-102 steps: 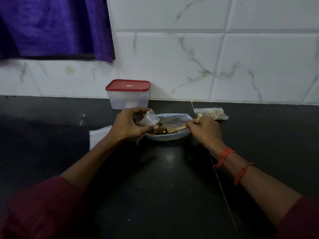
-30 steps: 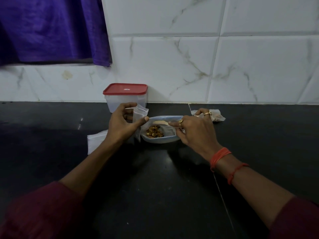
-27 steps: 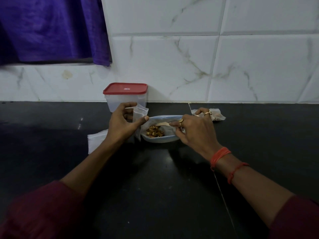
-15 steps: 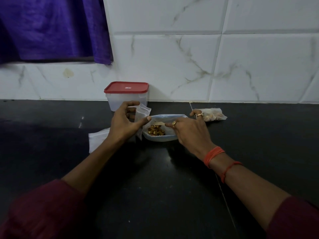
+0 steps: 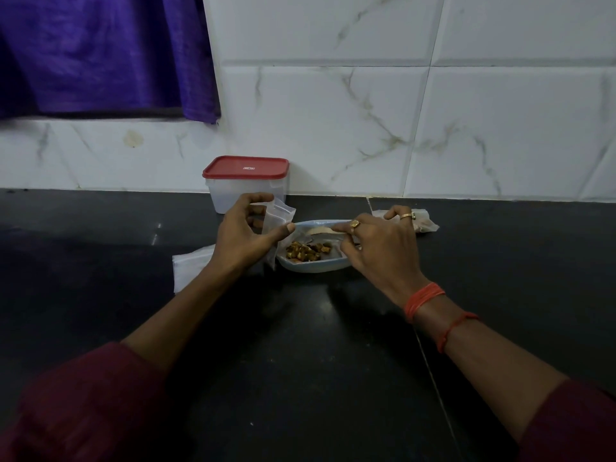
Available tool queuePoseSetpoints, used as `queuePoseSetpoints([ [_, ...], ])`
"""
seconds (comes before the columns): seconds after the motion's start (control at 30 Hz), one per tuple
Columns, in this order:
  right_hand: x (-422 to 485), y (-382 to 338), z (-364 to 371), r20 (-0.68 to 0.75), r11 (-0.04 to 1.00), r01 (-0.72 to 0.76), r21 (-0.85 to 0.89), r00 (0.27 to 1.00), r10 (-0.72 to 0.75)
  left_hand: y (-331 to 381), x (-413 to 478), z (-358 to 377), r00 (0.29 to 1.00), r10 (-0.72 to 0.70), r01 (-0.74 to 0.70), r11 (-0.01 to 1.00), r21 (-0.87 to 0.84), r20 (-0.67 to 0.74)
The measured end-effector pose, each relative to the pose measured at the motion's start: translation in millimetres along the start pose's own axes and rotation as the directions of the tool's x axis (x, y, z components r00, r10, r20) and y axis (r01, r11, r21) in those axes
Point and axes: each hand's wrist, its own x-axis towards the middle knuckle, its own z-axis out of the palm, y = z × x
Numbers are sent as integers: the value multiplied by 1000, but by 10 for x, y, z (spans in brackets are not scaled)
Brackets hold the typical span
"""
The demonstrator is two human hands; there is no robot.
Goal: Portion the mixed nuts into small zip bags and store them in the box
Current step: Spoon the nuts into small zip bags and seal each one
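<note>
Head view: we look down on a dark counter (image 5: 300, 361) where a shallow pale blue plate (image 5: 313, 267) sits between two hands. The mixed nuts (image 5: 305, 252) lie in a small brown and green heap on the left half of the plate. We judge them hard, loose and apt to roll, so better scooped than pinched. Just left of the plate, the left hand (image 5: 248, 240) pinches a small zip bag (image 5: 278, 221) between thumb and fingers and holds it upright, close to the plate's rim. The bag looks clear, thin and limp, probably slippery, and we judge it best held near its mouth, as it is here. We cannot tell what is in it. Over the right half of the plate, the right hand (image 5: 376, 248) pinches the handle of a pale spoon (image 5: 318, 231) whose bowl hovers above the nuts. Behind the plate to the left, against the tiled wall, stands the translucent box (image 5: 246, 198), its red lid (image 5: 246, 166) on. We cannot tell whether anything is inside. Behind the plate to the right lies a filled bag (image 5: 425, 225), partly hidden by fingers. Left of the plate, beyond the wrist, lies a stack of empty bags (image 5: 190, 266).
</note>
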Motion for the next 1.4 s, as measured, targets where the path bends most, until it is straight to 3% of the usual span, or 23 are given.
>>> queuePoseSetpoints([
  [0.13,-34,18,32,96,1000,13,27,995,-15,-15,3,3,1000,14,-14,1000,9,-2],
  [0.4,-5,147,-22,-14,992,-123,-9,992,123,-29,21,8,999,28,-29,999,24,37],
  [0.57,-40,231,11,85,990,-77,-116,993,87,-10,13,-3,998,34,-36,999,33,61],
  [1.0,-3,194,-40,189,970,-218,109,962,195,-31,27,6,996,34,-39,998,53,81],
  [1.4,-36,60,79,405,807,-551,213,801,440,-8,1,11,994,49,-53,998,34,100],
])
